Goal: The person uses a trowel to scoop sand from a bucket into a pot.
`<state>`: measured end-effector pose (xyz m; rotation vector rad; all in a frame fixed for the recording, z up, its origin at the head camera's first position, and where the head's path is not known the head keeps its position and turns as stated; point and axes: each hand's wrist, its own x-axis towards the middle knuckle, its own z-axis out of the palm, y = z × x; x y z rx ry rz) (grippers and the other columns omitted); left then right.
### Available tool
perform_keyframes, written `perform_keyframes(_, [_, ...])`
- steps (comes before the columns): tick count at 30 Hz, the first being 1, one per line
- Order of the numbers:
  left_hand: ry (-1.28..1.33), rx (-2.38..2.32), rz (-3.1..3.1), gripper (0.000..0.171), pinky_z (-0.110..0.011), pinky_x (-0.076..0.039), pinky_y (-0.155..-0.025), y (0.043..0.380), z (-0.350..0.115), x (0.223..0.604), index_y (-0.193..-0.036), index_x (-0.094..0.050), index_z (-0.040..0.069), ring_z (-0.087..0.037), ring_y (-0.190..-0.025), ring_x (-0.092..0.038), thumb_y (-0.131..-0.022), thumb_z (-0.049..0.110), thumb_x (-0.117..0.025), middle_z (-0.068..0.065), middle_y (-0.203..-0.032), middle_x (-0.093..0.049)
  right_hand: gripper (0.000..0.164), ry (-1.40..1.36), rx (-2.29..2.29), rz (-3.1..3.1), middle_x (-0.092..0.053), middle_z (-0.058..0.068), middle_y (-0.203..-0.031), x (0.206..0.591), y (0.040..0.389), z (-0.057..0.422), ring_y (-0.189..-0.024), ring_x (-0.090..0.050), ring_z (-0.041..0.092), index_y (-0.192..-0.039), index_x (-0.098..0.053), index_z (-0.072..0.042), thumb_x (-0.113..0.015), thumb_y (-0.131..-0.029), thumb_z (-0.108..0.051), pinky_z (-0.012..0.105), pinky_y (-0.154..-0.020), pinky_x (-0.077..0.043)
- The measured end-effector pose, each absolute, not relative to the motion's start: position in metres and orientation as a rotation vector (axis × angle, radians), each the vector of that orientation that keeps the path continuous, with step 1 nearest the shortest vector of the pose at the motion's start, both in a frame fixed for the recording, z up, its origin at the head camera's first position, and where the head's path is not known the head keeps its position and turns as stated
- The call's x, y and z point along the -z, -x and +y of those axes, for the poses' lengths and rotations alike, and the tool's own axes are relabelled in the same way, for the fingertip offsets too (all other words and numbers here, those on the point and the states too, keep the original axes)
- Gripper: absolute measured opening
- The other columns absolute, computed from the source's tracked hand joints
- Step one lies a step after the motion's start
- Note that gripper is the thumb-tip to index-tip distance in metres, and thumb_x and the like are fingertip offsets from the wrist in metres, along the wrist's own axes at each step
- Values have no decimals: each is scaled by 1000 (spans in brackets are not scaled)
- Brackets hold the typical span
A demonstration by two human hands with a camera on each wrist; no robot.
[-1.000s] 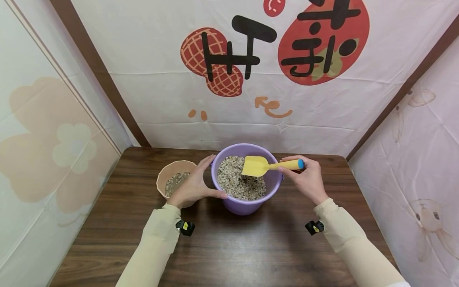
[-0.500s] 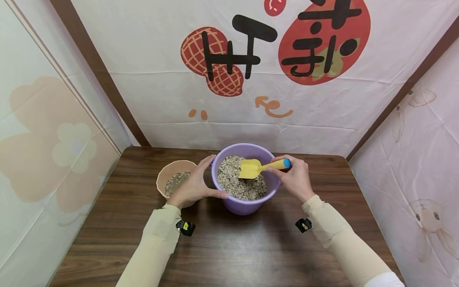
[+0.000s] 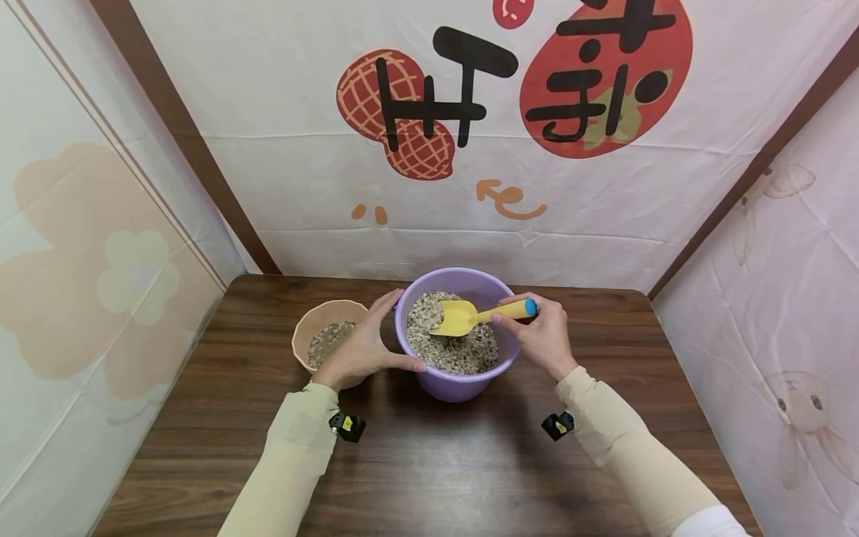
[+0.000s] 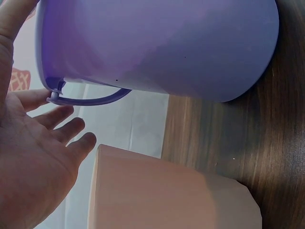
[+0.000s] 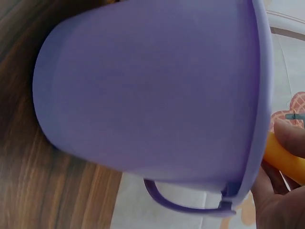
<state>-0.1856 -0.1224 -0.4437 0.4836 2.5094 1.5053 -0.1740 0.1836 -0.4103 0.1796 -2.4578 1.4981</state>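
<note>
In the head view, the left hand [image 3: 365, 349] is spread wide, touching the left rim of the purple bucket [image 3: 455, 388] on the far part of the surface [image 3: 456, 477]. The right hand [image 3: 546, 339] grips the yellow scoop [image 3: 458, 319], its blade at the grains [image 3: 463, 359] inside. A peach pot [image 3: 304, 328] stands left.

In the left wrist view, a fingertip meets the bucket handle [image 4: 93, 101].

In the right wrist view, the thumb lies on the scoop's grip.

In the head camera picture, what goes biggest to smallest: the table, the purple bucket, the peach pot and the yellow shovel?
1. Table
2. Purple bucket
3. Peach pot, partly hidden behind the left hand
4. Yellow shovel, long but slimmer
</note>
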Motion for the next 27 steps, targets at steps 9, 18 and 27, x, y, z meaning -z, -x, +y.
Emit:
perform_keyframes(9, [-484,-1510,2510,137,-54,-21,-120,186,-122,445,-162,-26,25,-21,-151,-19,-51,51,-100,7,-166,-19,24,-143,-1558,-2429,-74,9,-90,412,173,177,-78,-66,18,-102,-77,-4,-86,-83,-14,22,-62,-53])
perform_keyframes(18, [-484,-1522,2502,136,-54,-21,-120,186,-121,444,-162,-26,25,-21,-151,-19,-51,50,-101,7,-166,-19,23,-192,-1660,-2423,-74,10,-91,412,171,170,-78,-65,18,-104,-77,-2,-85,-85,-13,22,-61,-52])
perform_keyframes(27, [-479,-1521,2511,136,-54,-20,-120,185,-122,444,-162,-27,23,-21,-150,-20,-51,49,-101,4,-167,-20,22,-122,-1665,-2484,-73,9,-91,410,170,170,-75,-61,19,-103,-78,-6,-85,-84,-14,23,-59,-48])
